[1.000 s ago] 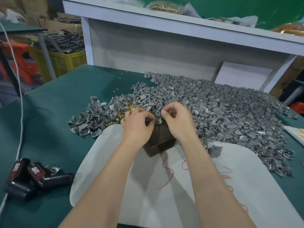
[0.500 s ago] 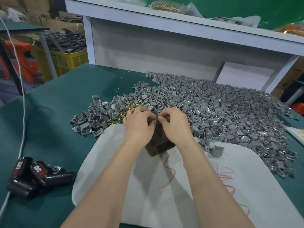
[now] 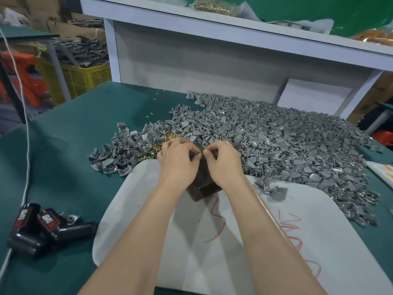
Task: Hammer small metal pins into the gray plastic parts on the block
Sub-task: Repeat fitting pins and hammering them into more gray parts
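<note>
My left hand and right hand pinch something tiny over the dark square block; I see no hammering yet.

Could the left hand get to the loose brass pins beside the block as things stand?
Probably yes. The brass pins lie in the open just left of the left hand, with only scattered gray parts around them, though that hand is busy pinching something atop the block.

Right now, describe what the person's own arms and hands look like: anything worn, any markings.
Both forearms are bare right up to the bottom edge of the picture: no sleeves show. The left hand and right hand wear no gloves. No rings, watch, bands or markings can be seen on either. Short, unpainted nails show at the fingertips where the hands meet.
</note>
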`<state>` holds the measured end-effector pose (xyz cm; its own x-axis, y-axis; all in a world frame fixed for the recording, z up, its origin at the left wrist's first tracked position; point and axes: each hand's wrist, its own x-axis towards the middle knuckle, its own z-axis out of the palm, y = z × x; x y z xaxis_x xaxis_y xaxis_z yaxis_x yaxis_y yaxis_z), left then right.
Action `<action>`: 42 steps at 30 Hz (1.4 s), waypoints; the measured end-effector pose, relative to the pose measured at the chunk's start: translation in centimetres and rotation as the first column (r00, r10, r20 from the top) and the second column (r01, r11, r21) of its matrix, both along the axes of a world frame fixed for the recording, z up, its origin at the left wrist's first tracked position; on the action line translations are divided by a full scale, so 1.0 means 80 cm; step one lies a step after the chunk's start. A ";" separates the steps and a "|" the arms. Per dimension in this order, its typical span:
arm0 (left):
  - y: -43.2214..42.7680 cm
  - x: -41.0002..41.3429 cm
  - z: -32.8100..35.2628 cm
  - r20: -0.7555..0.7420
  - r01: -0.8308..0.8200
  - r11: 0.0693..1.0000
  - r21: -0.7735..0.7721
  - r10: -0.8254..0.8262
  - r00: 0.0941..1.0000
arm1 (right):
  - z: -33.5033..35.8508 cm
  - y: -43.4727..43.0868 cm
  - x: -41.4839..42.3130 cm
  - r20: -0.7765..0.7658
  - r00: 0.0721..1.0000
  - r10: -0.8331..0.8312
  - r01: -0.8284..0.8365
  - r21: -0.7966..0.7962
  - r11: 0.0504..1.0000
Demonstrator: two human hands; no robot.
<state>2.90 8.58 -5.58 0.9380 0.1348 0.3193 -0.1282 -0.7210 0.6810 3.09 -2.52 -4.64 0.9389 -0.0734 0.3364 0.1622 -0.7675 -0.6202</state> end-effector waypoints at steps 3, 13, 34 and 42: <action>-0.001 -0.001 0.000 0.007 0.003 1.000 0.010 -0.003 1.000 | 0.003 0.003 0.000 -0.024 1.000 -0.015 0.013 -0.087 0.996; -0.002 -0.004 0.002 0.052 0.010 0.999 0.051 -0.012 0.999 | 0.022 0.010 0.002 -0.015 1.000 -0.007 0.001 -0.350 0.937; 0.000 -0.003 0.003 0.001 0.024 0.998 0.049 -0.024 1.000 | 0.021 -0.057 -0.011 -0.401 0.886 -0.233 0.114 -0.298 0.948; 0.002 -0.004 0.004 0.005 0.003 0.999 0.045 -0.004 1.000 | 0.028 -0.061 -0.013 -0.345 0.918 -0.193 0.120 -0.221 0.968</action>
<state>2.57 8.72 -5.23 0.9369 0.1168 0.3294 -0.1338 -0.7507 0.6470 2.04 -7.37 -2.39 0.9802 -0.1980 -0.0013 -0.1772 -0.8744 -0.4518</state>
